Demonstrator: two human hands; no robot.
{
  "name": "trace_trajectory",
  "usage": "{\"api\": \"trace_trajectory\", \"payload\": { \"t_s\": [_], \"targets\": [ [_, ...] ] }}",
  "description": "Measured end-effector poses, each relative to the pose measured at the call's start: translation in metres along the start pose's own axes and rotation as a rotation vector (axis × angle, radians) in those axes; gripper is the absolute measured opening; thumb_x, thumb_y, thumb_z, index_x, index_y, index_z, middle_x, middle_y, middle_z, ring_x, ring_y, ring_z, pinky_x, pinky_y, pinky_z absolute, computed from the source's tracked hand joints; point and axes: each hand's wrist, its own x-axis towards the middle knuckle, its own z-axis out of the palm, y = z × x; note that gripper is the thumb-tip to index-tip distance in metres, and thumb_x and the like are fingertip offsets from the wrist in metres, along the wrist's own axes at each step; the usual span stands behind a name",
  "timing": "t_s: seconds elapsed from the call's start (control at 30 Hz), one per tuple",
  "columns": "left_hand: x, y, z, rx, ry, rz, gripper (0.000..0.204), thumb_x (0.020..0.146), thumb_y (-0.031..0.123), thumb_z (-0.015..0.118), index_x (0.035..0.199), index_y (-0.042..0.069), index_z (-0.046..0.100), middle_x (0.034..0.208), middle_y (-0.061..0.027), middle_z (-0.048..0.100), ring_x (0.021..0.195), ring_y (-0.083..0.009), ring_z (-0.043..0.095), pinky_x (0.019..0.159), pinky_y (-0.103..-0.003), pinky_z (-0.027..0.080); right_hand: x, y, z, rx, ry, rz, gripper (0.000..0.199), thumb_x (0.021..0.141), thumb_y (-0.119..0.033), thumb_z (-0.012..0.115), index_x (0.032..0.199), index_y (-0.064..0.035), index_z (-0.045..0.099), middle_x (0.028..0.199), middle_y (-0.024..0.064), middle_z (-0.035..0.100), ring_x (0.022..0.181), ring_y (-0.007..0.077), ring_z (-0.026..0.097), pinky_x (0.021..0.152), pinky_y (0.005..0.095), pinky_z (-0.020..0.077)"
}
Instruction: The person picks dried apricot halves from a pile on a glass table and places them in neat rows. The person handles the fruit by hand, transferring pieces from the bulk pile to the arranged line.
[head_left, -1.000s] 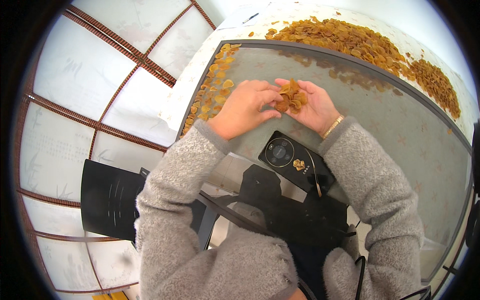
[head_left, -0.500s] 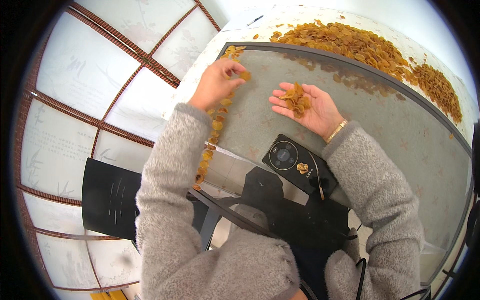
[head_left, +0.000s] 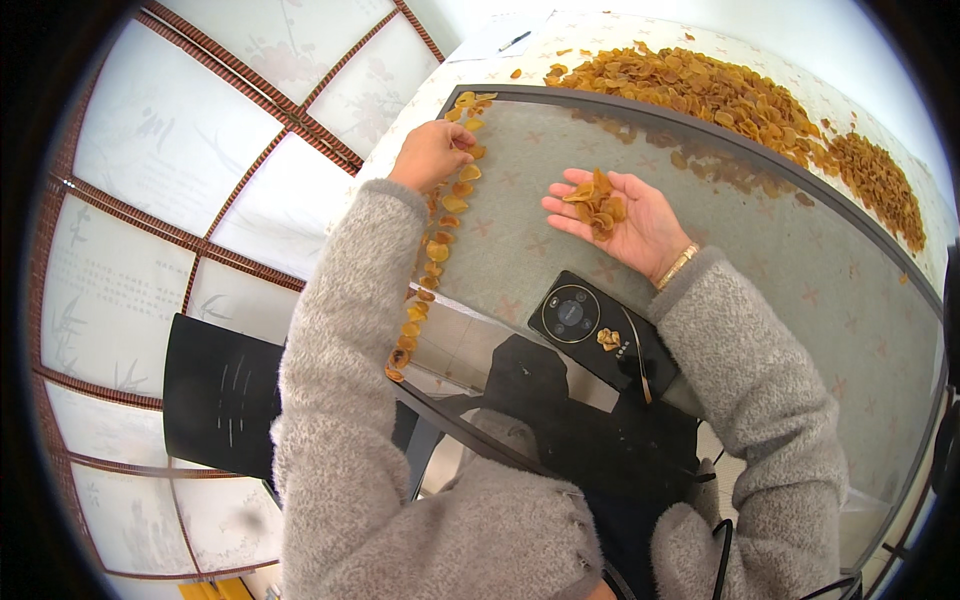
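Observation:
My left hand [head_left: 435,153] is at the far left of a dark-framed, see-through grey panel, its fingertips pinched at a thin amber dried slice [head_left: 477,153]. That slice rests at the row of dried slices [head_left: 437,252], which runs along the panel's left edge. In the middle, above the panel, my right hand [head_left: 640,225] is turned palm up with its fingers stretched out. It bears a small heap of dried slices [head_left: 598,207]. Below it a black phone [head_left: 570,312] with a round camera ring and a strap lies on the panel [head_left: 740,290].
A large pile of dried slices [head_left: 690,90] lies on the patterned table beyond the panel's far frame, with a smaller pile [head_left: 878,185] to its right. A pen [head_left: 515,40] lies on white paper at the far left. A black chair back [head_left: 222,395] stands before the folding screen [head_left: 170,110].
My left hand has brought the pinched slice left and slightly down to the row at the panel's edge. My right hand stays nearly still with its heap.

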Motion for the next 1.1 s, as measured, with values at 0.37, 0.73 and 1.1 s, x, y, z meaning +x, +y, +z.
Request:
{"api": "trace_trajectory", "payload": {
  "t_s": [0.37,0.73,1.1],
  "targets": [
    [0.001,0.006,0.002,0.037,-0.026,-0.041,0.029,0.079,0.006,0.077,0.108,0.005,0.074,0.103,-0.0090,0.073,0.093,-0.0204,0.069,0.084,-0.032,0.056,0.000,0.000,0.000,-0.011,0.002,0.001,0.051,0.106,-0.024,0.018,0.139,0.0112,0.035,0.133,0.0303,0.048,0.126,0.0436,0.050,0.109,0.0532,0.0451],
    [-0.005,0.012,-0.005,0.026,0.022,-0.011,0.023,0.082,0.006,0.074,0.105,0.006,0.075,0.099,-0.0083,0.072,0.086,-0.0194,0.068,0.081,-0.032,0.055,0.000,-0.001,-0.002,0.001,0.003,0.002,0.051,0.106,-0.025,0.020,0.138,0.0115,0.036,0.133,0.0305,0.048,0.125,0.0438,0.051,0.108,0.0533,0.0455],
    [-0.056,0.024,-0.030,-0.081,0.179,0.254,0.012,0.088,0.004,0.066,0.097,0.002,0.073,0.098,-0.0091,0.070,0.084,-0.0233,0.066,0.078,-0.034,0.053,0.001,-0.005,-0.007,0.113,-0.023,0.029,0.051,0.105,-0.022,0.024,0.141,0.0127,0.032,0.139,0.0320,0.042,0.130,0.0462,0.045,0.112,0.0555,0.0400]
  ]
}}
